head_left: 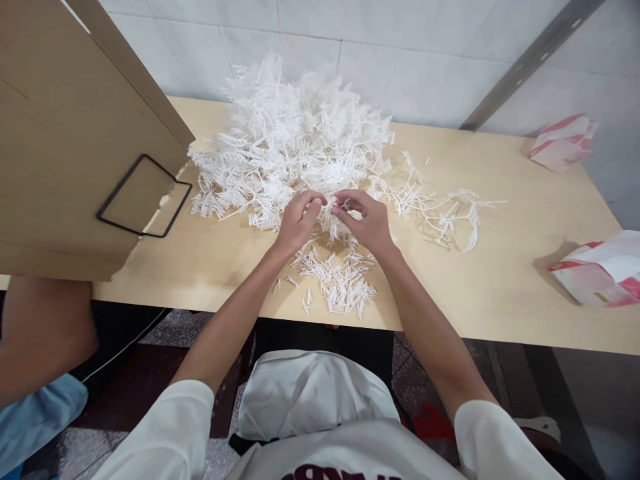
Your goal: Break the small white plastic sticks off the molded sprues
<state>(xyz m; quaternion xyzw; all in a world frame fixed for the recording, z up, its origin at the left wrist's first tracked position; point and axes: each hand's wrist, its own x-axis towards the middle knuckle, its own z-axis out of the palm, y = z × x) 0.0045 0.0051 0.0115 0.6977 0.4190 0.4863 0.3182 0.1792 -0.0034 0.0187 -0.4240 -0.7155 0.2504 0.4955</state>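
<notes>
My left hand (300, 220) is closed in a pinch at the front of a big heap of white branched plastic sprues (295, 133). Close to it on the right, my right hand (367, 220) is also closed, thumb against fingers. Between the fingertips is a white plastic sprue (333, 208), mostly hidden by the fingers and hard to separate from the heap behind. Below my hands, nearer the table edge, lies a loose pile of small thin white plastic pieces (345, 283). Stripped-looking white branches (450, 210) lie to the right of the heap.
A cardboard sheet (75, 147) stands at the left, with a black wire frame (145, 193) against it. Two red-and-white paper bags (563, 143) sit at the right of the wooden table (485, 287). Another person's arm (45, 333) shows at lower left. A tiled wall runs behind.
</notes>
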